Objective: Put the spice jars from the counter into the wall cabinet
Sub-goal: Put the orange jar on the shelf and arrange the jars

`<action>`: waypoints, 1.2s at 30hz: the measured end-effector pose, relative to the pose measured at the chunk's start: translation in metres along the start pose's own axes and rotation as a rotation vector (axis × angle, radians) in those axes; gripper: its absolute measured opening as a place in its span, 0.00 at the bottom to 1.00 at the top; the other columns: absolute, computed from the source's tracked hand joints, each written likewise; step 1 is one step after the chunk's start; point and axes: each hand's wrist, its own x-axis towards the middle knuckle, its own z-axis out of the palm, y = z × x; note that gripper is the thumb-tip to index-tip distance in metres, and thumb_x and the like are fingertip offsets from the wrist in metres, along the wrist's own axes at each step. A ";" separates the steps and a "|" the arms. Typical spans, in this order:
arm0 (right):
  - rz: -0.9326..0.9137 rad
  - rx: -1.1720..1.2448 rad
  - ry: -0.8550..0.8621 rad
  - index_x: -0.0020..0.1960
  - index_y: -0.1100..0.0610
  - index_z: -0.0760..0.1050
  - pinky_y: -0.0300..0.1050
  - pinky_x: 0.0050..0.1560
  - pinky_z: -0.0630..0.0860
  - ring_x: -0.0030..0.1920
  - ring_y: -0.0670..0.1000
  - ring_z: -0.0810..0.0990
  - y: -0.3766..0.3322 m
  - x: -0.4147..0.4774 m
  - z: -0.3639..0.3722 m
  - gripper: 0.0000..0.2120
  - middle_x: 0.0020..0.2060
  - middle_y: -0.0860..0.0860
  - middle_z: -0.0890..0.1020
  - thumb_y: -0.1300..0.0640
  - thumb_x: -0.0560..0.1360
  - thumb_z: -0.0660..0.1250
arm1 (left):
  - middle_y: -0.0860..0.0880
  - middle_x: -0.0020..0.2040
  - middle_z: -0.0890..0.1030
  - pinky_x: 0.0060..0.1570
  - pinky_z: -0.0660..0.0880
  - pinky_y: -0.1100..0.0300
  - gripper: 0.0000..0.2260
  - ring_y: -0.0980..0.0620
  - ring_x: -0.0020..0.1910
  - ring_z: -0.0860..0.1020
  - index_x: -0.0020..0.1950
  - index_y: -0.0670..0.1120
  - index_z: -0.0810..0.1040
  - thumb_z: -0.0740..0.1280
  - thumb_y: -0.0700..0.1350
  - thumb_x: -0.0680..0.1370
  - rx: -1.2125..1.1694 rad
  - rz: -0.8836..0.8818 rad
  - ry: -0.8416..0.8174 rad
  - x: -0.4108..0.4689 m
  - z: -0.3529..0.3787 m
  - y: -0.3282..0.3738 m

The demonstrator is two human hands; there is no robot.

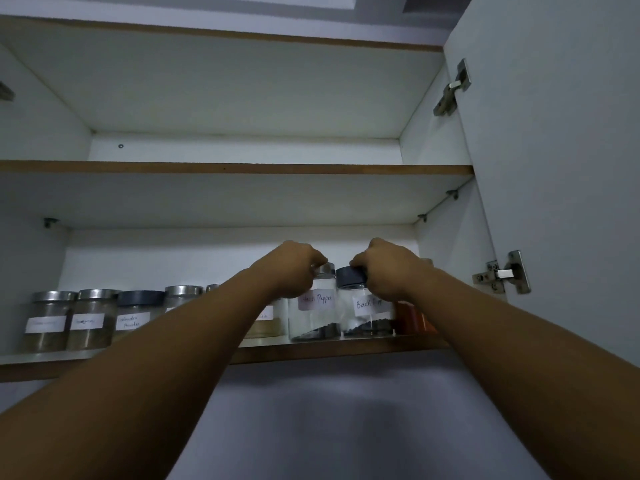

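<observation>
Forearms (138,375) up: left hand (294,268) grips silver-lidded jar (315,313), right hand (388,268) dark-lidded jar (367,317) (apparently shelved)

view: one wide-angle head camera, worn by the person.
facing: forward and upward into the open wall cabinet (242,98); the middle shelf (242,167) shows its underside.
nearness: close; lower shelf (311,354) sits low in frame.
right edge: cabinet door (554,168).

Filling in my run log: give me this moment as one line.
left hand: grips silver-lidded jar | right hand: grips dark-lidded jar | both: upright on lower shelf, side by side
</observation>
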 end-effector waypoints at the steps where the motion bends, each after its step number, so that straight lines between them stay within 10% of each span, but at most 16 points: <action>1: -0.008 -0.011 -0.005 0.59 0.54 0.75 0.46 0.48 0.70 0.52 0.57 0.75 0.000 0.004 0.003 0.16 0.54 0.56 0.72 0.62 0.73 0.61 | 0.45 0.60 0.79 0.57 0.74 0.54 0.15 0.46 0.56 0.77 0.63 0.45 0.77 0.61 0.36 0.77 -0.005 -0.011 0.008 0.002 -0.001 -0.002; 12: -0.026 -0.032 -0.084 0.44 0.58 0.72 0.44 0.40 0.69 0.42 0.53 0.73 0.000 0.046 0.036 0.04 0.41 0.53 0.74 0.65 0.72 0.61 | 0.45 0.57 0.81 0.55 0.76 0.55 0.18 0.47 0.54 0.78 0.61 0.45 0.78 0.62 0.33 0.74 0.031 -0.048 0.021 0.035 0.039 -0.025; 36: 0.017 -0.115 -0.257 0.59 0.60 0.74 0.46 0.47 0.71 0.45 0.54 0.71 0.006 0.121 0.108 0.14 0.46 0.55 0.72 0.61 0.74 0.61 | 0.43 0.52 0.80 0.51 0.74 0.52 0.11 0.44 0.51 0.76 0.54 0.40 0.77 0.62 0.36 0.73 0.177 -0.048 -0.176 0.093 0.109 -0.075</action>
